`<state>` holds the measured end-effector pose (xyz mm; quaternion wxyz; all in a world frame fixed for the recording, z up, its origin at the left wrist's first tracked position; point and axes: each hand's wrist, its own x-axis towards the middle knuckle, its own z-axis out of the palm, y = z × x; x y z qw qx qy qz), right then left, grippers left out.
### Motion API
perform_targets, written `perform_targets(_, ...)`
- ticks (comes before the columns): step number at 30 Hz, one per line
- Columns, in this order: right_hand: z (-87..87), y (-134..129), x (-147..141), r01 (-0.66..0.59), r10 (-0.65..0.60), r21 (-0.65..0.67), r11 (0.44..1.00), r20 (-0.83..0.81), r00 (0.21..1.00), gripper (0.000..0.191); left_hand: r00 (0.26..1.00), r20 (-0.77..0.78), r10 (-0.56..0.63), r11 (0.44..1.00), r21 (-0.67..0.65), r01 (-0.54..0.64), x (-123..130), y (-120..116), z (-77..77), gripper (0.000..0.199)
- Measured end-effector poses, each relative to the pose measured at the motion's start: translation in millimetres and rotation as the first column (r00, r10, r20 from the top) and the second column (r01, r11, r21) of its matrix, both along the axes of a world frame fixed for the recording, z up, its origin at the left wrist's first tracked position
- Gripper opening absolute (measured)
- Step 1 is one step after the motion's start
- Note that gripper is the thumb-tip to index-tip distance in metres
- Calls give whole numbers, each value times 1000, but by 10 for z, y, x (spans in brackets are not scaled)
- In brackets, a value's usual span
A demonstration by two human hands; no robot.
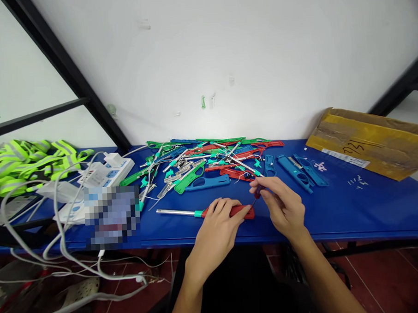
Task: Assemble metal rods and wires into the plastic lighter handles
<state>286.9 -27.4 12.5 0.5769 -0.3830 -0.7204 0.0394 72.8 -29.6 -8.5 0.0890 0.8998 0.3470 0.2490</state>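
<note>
A long-necked lighter [249, 213] with a red handle, a green collar and a silver tube lies crosswise near the front edge of the table. My left hand [219, 225] rests over its handle, the fingers curled on the far side and the thumb along the right part. In my right hand [283, 206] is a small dark screwdriver [258, 191], pinched between thumb and fingers. Its thin shaft slants down to the right end of the red handle. Whether the tip sits in a screw is too small to tell.
Behind my hands lies a pile of lighter parts, with green shells [190, 176] and a blue shell [210, 181]. More blue shells [294, 171] and pink bits [320, 166] lie right, before a cardboard box [374, 142]. Left are a power strip [118, 172], cables and yellow-green reflective straps [15, 158].
</note>
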Motion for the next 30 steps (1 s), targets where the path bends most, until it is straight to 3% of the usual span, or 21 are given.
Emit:
perform_targets(5, 7, 34, 11, 53, -50, 76, 996, -46, 998, 37, 1000, 0, 0, 1000, 8, 0, -3, -1, 0, 44)
perform_targets(10, 13, 24, 1, -75, 75, 22, 997, -30, 997, 42, 1000, -2, 1, 1000, 17, -1, -3, 5, 5, 43)
perform_targets(15, 10, 15, 19, -66, 72, 73, 995, -78, 994, 38, 1000, -3, 1, 1000, 8, -1, -1, 6, 4, 43)
perform_targets(20, 46, 4, 23, -130, 129, -14, 991, -48, 990, 52, 1000, -4, -1, 1000, -18, 1, 2, 4, 11, 41)
perform_targets(23, 32, 21, 12, -125, 124, 3, 992, -79, 989, 55, 1000, -2, -3, 1000, -26, 3, 3, 3, 11, 42)
perform_targets(26, 31, 29, 11, -70, 74, 50, 996, -102, 992, 53, 1000, 0, -3, 1000, -26, 3, 4, 1, 10, 43)
perform_targets(30, 80, 2, 8, -119, 118, -21, 993, -48, 992, 46, 1000, 0, 4, 1000, -24, -4, 9, 0, 13, 42)
